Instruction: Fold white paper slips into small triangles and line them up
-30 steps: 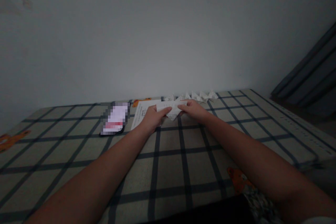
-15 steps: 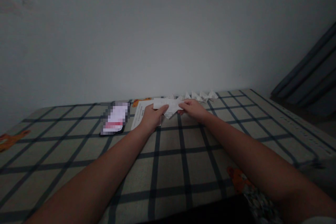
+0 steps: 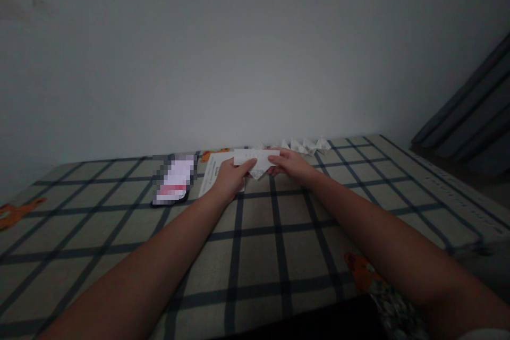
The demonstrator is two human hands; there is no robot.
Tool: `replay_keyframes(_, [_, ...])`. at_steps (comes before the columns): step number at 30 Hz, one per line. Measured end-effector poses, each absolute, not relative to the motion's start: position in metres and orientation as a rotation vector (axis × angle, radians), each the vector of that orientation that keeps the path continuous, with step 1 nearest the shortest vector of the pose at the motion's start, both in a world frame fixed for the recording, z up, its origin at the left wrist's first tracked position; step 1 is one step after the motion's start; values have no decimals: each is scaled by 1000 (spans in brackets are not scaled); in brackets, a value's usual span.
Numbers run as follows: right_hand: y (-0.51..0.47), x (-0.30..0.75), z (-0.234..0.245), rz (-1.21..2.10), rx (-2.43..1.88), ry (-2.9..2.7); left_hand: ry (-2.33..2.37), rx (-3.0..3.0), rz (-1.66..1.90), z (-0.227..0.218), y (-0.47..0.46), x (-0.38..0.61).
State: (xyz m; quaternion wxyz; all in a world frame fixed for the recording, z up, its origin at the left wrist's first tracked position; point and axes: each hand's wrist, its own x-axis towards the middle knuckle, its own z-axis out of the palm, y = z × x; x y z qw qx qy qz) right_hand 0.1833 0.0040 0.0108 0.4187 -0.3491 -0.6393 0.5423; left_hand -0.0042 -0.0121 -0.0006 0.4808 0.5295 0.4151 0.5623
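Note:
A white folded paper [image 3: 257, 158], flat along its top edge and pointed at the bottom, is held up between my two hands. My left hand [image 3: 232, 176] grips its left side, thumb lying across the front. On the right side, my right hand [image 3: 290, 164] pinches it with the thumb in front and fingers behind. Beneath and beside my left hand lies a printed sheet [image 3: 210, 172]. Just beyond my right hand stand several small folded paper pieces [image 3: 308, 146] in a row.
A phone [image 3: 175, 178] with a lit, blurred screen lies to the left on the checked cloth [image 3: 255, 255]. Behind the cloth's far edge rises a plain wall [image 3: 255, 53]. A dark curtain [image 3: 474, 101] hangs at the right.
The paper's upper right part now forms a straight band along the top. My right fingers have shifted slightly and wrap around that side. My left hand has hardly moved.

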Motion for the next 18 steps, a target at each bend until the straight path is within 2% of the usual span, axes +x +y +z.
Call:
replay_keyframes(6, [4, 186, 11, 1120, -971, -1800, 1029, 1336, 1319, -1, -13, -4])
replay_keyframes(18, [3, 186, 10, 1153, -946, -1805, 1014, 1332, 1283, 1, -16, -4])
